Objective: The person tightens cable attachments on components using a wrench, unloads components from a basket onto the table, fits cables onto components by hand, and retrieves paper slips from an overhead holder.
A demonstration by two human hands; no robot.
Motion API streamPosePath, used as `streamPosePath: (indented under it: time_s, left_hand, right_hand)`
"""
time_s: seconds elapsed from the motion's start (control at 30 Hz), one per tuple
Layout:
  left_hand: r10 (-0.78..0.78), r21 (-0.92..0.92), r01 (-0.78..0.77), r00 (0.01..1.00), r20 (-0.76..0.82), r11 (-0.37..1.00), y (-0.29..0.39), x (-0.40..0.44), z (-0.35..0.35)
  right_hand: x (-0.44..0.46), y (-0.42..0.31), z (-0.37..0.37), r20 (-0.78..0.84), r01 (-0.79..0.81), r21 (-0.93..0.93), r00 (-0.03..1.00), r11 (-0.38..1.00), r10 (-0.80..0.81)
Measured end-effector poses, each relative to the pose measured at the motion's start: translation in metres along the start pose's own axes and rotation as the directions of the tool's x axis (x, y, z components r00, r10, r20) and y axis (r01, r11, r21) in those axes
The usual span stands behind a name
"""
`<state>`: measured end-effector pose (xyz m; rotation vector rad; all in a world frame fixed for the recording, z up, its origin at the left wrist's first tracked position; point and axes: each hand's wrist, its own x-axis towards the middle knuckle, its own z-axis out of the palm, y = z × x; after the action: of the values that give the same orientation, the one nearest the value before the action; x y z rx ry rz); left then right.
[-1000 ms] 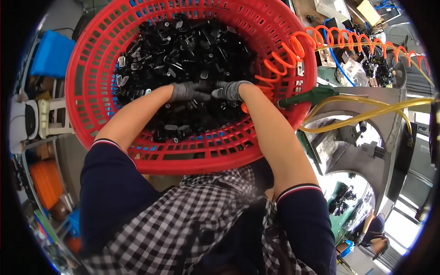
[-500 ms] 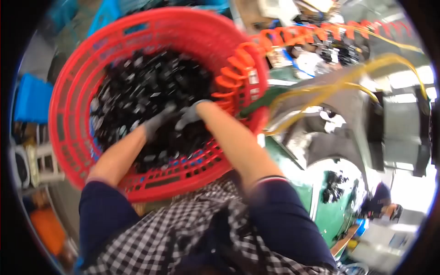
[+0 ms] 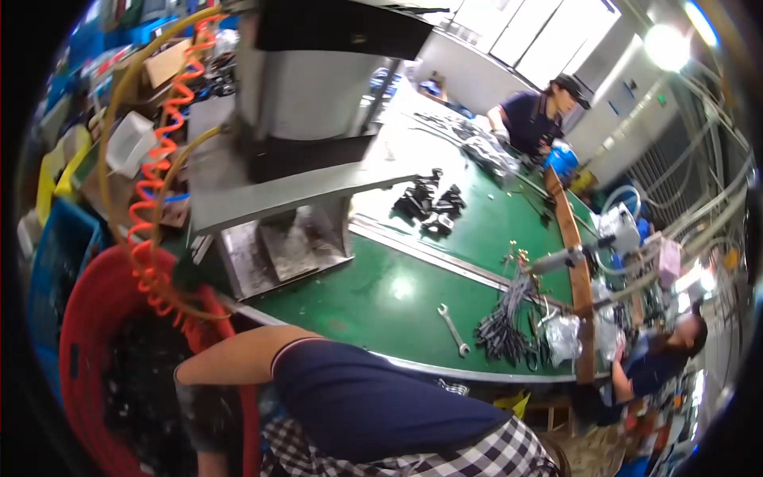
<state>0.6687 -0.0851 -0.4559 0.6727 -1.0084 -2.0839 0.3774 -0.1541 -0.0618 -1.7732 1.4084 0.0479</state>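
In grey gloves, my right hand (image 3: 195,393) and my left hand (image 3: 216,436) come close together at the lower left, over the inner right side of the red basket (image 3: 79,318). Dark, blurred shapes make it hard to separate their fingers or see anything between them. My right forearm reaches in above the rim, while only a short piece of my left wrist shows at the bottom edge. Black small parts (image 3: 147,381) fill the basket beside the gloves; their exact kind is not clear.
A green workbench (image 3: 358,310) holds a wrench (image 3: 453,330), a bundle of dark cables (image 3: 505,326) and black pieces (image 3: 429,203). A grey machine (image 3: 302,95) stands at its left, near a coiled orange hose (image 3: 163,151). Two people work beyond the bench.
The view has swung right and up, from the basket to the bench. My hands, earlier apart among the black parts, now appear close together at the basket's right side.
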Motion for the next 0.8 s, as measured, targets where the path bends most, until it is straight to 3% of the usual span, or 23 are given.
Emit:
streamPosePath:
  time_s: [0.07,0.17,0.3,0.4,0.47,0.5,0.57,0.63,0.67,0.7,0.73,0.8]
  left_hand:
    - [0.003,0.484,0.041,0.996,-0.09,0.874,0.022,0.039,-0.023]
    - [0.033,0.583,0.042,0.993,-0.117,0.811,0.052,0.023,-0.052]
    - [0.125,0.73,0.051,0.975,-0.185,0.681,0.12,-0.002,-0.019]
    - [0.195,0.817,0.074,0.955,-0.223,0.571,0.208,0.004,0.123]
    - [0.246,0.863,0.091,0.939,-0.241,0.496,0.25,0.015,0.206]
    - [0.27,0.882,0.104,0.93,-0.25,0.46,0.265,0.019,0.244]
    - [0.32,0.915,0.135,0.909,-0.267,0.38,0.281,0.045,0.295]
    - [0.342,0.93,0.154,0.9,-0.272,0.335,0.3,0.042,0.356]
    - [0.237,0.672,-0.009,0.939,-0.249,0.74,0.302,0.046,0.372]
    - [0.159,0.23,-0.116,0.97,-0.182,0.966,0.304,0.047,0.385]
    - [0.132,-0.273,-0.152,0.987,-0.089,0.95,0.308,0.047,0.393]
    - [0.146,-0.248,-0.168,0.984,-0.107,0.954,0.295,0.008,0.305]
  right_hand:
    - [0.031,-0.024,0.043,-0.042,0.031,0.035,0.999,0.999,-0.03]
    - [-0.01,-0.01,0.008,-0.067,0.104,0.08,0.993,0.991,-0.099]
    - [0.02,-0.035,0.039,-0.096,0.196,0.119,0.978,0.973,-0.185]
    - [-0.008,-0.038,0.03,-0.119,0.23,0.148,0.97,0.962,-0.214]
    - [-0.061,-0.044,0.0,-0.354,0.385,0.306,0.895,0.871,-0.272]
    - [-0.067,-0.05,-0.001,-0.36,0.377,0.31,0.896,0.873,-0.259]
    - [-0.073,-0.059,-0.001,-0.721,0.624,0.268,0.635,0.734,-0.277]
    - [-0.074,-0.055,-0.01,-0.669,0.586,0.29,0.69,0.757,-0.278]
    - [-0.073,-0.054,-0.016,-0.606,0.55,0.305,0.742,0.777,-0.288]
    - [-0.073,-0.055,-0.016,-0.533,0.516,0.318,0.791,0.795,-0.3]
    - [-0.06,-0.053,-0.004,-0.527,0.522,0.325,0.792,0.788,-0.307]
    - [-0.012,-0.034,0.029,-0.401,0.506,0.278,0.833,0.816,-0.38]
